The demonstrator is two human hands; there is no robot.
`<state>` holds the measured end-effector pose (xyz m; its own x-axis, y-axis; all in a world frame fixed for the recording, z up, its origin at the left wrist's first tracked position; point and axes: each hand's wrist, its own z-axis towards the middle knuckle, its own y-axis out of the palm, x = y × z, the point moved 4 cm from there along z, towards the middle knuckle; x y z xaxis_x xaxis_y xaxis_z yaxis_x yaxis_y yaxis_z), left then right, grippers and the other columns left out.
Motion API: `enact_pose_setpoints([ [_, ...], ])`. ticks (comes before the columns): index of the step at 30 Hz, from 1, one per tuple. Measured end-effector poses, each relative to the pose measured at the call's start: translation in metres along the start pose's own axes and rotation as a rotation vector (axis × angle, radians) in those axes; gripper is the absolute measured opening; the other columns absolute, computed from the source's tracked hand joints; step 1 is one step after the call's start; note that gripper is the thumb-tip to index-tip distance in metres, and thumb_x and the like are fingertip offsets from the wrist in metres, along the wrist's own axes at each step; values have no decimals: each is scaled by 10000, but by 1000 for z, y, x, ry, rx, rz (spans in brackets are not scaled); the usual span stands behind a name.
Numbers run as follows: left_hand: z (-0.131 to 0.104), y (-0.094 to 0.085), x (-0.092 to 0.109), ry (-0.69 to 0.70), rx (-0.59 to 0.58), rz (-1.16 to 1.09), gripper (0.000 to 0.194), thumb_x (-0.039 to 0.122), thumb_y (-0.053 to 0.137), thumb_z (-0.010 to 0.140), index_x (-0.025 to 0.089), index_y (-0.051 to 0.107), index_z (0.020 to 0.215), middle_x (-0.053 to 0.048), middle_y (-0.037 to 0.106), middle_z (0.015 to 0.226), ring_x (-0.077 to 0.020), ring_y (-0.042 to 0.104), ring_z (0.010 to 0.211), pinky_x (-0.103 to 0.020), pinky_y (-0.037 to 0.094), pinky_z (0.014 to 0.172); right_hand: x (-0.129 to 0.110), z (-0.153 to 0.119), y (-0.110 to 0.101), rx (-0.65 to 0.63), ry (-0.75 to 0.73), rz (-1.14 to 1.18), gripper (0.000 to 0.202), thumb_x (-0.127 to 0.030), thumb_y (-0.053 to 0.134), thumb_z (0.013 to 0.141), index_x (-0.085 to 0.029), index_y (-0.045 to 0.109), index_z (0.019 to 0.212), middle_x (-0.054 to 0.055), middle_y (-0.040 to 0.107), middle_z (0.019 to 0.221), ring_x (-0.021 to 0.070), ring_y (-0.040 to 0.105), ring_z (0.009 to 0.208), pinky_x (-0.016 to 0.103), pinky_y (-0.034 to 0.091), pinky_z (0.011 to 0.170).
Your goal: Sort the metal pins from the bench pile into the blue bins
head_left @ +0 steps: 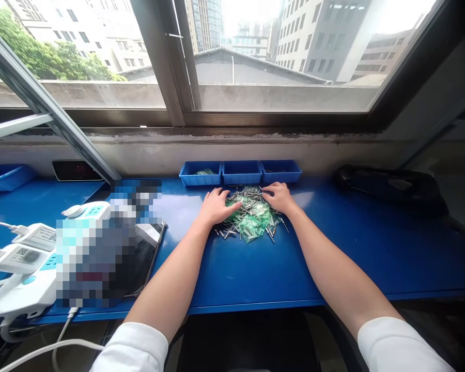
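Observation:
A heap of thin metal pieces that look like screws or rivets (269,233) lies on the blue table, mixed with small clear-green plastic packets (253,225). At the heap's left edge rests my left hand (218,205), its fingers spread and its thumb stretched over the pieces. My right hand (279,197) is at the upper right edge, fingers apart and reaching toward the pile. Neither hand shows anything held; the right fingertips touch or hover just over the metal pieces, I cannot tell which. Just behind the heap stand three joined blue bins (242,173).
The left bin holds green packets (204,172); a few thin pieces lie in the right one. A white power strip (27,281) with chargers and cables is at the left, beside a blurred-out item. A black case (391,191) lies right. A metal ladder-like frame (54,113) leans left.

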<state>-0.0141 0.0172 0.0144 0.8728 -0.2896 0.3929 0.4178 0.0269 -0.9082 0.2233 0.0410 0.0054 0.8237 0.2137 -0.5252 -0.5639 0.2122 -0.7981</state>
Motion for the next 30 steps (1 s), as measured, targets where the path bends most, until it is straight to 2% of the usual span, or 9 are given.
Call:
enact_pose_setpoints([
  [7,3,-12,3,13,127,-92,602,630,447,807,184,586,1187,-125,536,1290,-297,493,1197,-413,395,1012,-6,-2,-4,8,-103,81,193,-339,625,779,-238,753,884,75,638,958,251,496,963,409,425,866],
  [12,4,-15,2,39,221,-109,457,533,480,831,178,628,1079,-100,600,1171,-263,557,1097,-380,450,952,-9,-2,-5,18,-162,100,149,-292,611,791,-206,731,806,74,654,930,236,505,910,392,425,851],
  [17,4,-17,5,99,341,-132,312,394,530,838,179,635,1038,-84,623,1117,-245,578,1053,-361,476,914,-13,-2,-10,87,-155,124,198,-261,493,839,-183,621,710,80,642,832,221,509,844,365,405,813],
  [20,0,-18,17,200,409,-154,295,314,510,867,180,600,1114,-80,637,1110,-227,582,1050,-361,461,931,-22,-4,-15,143,-153,150,296,-283,401,880,-201,511,618,69,594,710,197,506,750,337,389,751],
  [25,-9,-15,44,405,407,-104,294,315,495,903,197,582,1159,-66,658,1103,-207,585,1044,-355,434,922,-48,-15,-13,50,-192,225,404,-373,364,910,-210,397,541,12,473,540,137,429,555,291,324,583],
  [30,-11,-12,51,394,384,-45,225,346,512,901,205,663,991,-41,707,914,-184,623,857,-328,430,763,-66,-23,-13,12,-207,368,451,-429,365,914,-201,363,524,-20,392,488,97,344,478,275,270,511],
])
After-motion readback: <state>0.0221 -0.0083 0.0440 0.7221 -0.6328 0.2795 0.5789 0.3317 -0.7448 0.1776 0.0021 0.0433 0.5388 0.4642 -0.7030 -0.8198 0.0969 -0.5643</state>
